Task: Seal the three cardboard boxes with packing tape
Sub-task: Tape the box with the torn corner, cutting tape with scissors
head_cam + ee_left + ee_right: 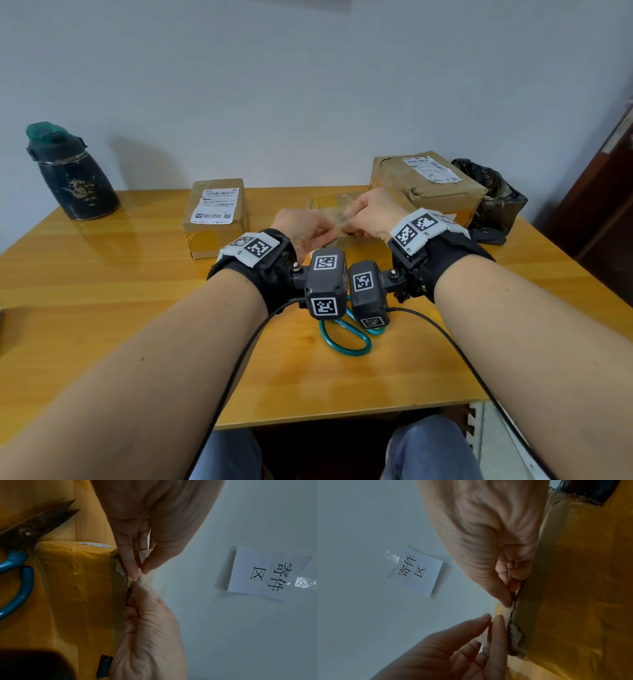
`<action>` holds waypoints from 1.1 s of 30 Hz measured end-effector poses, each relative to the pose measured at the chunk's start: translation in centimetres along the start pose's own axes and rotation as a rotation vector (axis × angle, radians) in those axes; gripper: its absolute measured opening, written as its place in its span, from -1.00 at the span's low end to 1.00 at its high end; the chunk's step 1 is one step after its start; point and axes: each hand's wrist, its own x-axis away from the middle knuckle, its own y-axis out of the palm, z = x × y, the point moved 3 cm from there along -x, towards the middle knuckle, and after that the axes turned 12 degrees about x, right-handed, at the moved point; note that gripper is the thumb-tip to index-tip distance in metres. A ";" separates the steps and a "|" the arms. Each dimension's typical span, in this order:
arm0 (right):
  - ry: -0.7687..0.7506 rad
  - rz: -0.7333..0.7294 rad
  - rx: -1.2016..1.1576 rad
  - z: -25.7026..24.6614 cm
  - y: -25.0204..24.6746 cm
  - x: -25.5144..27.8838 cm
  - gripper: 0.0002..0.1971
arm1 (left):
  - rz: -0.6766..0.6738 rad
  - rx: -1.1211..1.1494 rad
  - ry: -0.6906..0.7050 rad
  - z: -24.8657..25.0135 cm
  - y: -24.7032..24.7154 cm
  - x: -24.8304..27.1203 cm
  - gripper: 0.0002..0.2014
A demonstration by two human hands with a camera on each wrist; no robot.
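Hands (310,229) (371,212) pinching at taped middle box (73,588) edge.

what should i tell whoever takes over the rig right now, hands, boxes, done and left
Left hand: pinches the top edge of the flat tape-wrapped cardboard box in the middle.
Right hand: pinches the same edge beside it, at a torn spot.
Small labelled cardboard box stands left, large crumpled cardboard box back right, both untouched. Blue-handled scissors lie on the wooden table under the wrists.
Done: yellow tape shows on all three boxes; whether any is fully sealed, cannot tell.
Left: close the torn edge, check the others. No tape roll in view.
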 end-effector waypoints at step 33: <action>0.118 0.034 -0.240 1.1 -0.9 0.6 -0.79 | 0.045 -0.017 -0.008 0.0 0.1 -0.5 -0.91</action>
